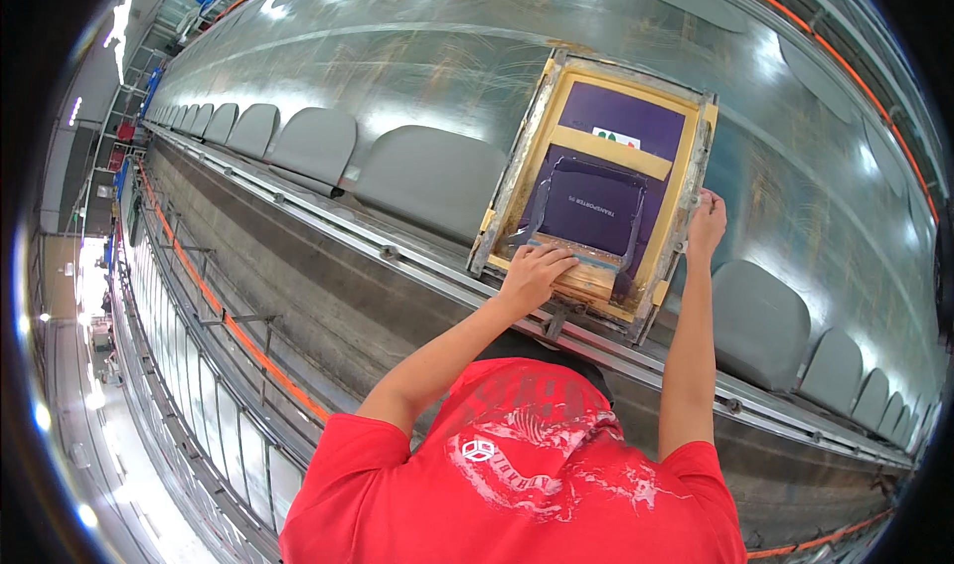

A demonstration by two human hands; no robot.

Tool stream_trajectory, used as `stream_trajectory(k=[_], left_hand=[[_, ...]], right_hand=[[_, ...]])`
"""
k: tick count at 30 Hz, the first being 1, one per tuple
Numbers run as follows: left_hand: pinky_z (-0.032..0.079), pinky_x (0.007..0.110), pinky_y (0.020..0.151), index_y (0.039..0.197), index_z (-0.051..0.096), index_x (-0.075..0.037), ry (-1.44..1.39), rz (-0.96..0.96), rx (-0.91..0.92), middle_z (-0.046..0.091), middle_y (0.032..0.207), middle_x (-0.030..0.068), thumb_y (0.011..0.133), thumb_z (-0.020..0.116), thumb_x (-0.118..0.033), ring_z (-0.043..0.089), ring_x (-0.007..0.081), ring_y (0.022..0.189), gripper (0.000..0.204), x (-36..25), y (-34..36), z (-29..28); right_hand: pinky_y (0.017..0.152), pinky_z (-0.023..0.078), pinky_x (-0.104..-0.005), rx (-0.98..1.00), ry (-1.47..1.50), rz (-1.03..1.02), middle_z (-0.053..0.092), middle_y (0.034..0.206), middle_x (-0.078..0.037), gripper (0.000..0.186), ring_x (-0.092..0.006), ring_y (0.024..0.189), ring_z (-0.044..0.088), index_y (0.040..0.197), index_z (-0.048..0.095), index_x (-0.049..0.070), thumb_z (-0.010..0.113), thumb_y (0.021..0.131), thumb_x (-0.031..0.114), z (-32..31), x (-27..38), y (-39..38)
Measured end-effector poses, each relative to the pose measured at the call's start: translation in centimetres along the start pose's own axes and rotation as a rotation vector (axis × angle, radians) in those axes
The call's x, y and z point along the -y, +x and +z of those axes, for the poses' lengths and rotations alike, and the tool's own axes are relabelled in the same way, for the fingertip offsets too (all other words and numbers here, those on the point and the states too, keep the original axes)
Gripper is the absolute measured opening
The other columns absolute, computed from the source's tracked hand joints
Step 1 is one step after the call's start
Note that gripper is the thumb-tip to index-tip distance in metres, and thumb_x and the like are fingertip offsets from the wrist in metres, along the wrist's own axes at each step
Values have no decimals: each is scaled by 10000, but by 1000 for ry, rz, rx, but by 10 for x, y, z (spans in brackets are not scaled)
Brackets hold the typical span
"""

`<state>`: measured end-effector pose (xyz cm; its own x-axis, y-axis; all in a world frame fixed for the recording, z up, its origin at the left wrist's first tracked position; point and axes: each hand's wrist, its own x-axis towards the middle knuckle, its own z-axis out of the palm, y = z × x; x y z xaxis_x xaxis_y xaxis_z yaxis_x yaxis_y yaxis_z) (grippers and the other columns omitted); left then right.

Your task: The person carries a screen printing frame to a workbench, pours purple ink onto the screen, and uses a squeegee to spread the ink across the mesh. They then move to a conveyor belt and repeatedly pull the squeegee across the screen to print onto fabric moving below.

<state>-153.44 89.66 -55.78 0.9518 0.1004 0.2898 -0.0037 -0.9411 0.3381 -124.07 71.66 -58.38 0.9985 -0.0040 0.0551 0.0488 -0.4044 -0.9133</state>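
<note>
A screen printing frame (696,161) lies on the long table in front of me. Its mesh is dark purple, bordered and crossed by yellowish tape. Inside, at the near end, rests a squeegee (584,278) with a wooden handle. My left hand (535,274) is closed over the squeegee's left part, fingers bent across the wood. Close to the squeegee, wet-looking streaks outline a dark rectangle with pale lettering. My right hand (708,221) grips the frame's right edge with its fingers curled; part of the grip is hidden.
Grey rounded panels (429,178) line the near side of the long, shiny table (417,77), left and right of the frame. A metal rail (388,253) runs along its near edge. Beyond a dark aisle at left, an orange line (214,301) edges another long structure.
</note>
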Motion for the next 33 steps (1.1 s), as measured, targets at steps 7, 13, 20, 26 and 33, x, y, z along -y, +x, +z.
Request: stream_trajectory(k=[7, 13, 20, 26, 33], left_hand=[[406, 401, 894, 1173, 653, -162, 20, -156, 58, 683, 1174, 1, 706, 659, 2, 595, 221, 1145, 494, 123, -29, -64], [404, 403, 854, 1091, 647, -143, 50, -143, 81, 697, 1094, -5, 705, 667, -11, 609, 230, 1100, 409, 205, -40, -112], [407, 396, 934, 1226, 667, -196, 49, -49, 79, 661, 1253, -18, 734, 663, -48, 594, 195, 1167, 514, 240, -60, -143], [424, 423, 949, 1208, 675, -209, 128, 74, 102, 653, 1263, -10, 782, 650, -105, 587, 217, 1181, 439, 230, -83, -131], [471, 428, 843, 1093, 741, -226, 100, -101, 238, 721, 1094, 14, 764, 631, -71, 664, 225, 1004, 380, 264, 68, -125]], right_hand=[[802, 468, -367, 40, 71, -72, 669, 1000, -129, 307, -252, 889, 618, 1117, 643, 29, 490, 1026, 279, 129, 60, -63], [795, 471, -376, 70, 133, -1, 665, 941, -111, 300, -254, 833, 620, 1121, 647, 54, 477, 1031, 284, 208, 77, -91], [824, 472, -389, 45, 16, 25, 670, 997, -118, 296, -275, 885, 632, 1109, 653, 77, 474, 1025, 297, 233, 93, -103], [905, 476, -438, -44, -90, -81, 683, 1095, -146, 309, -367, 1028, 637, 1124, 652, 97, 471, 1013, 321, 240, 70, -84], [864, 481, -442, 30, -38, 88, 695, 996, -148, 292, -337, 962, 656, 1111, 655, 110, 479, 1016, 324, 229, 91, -90]])
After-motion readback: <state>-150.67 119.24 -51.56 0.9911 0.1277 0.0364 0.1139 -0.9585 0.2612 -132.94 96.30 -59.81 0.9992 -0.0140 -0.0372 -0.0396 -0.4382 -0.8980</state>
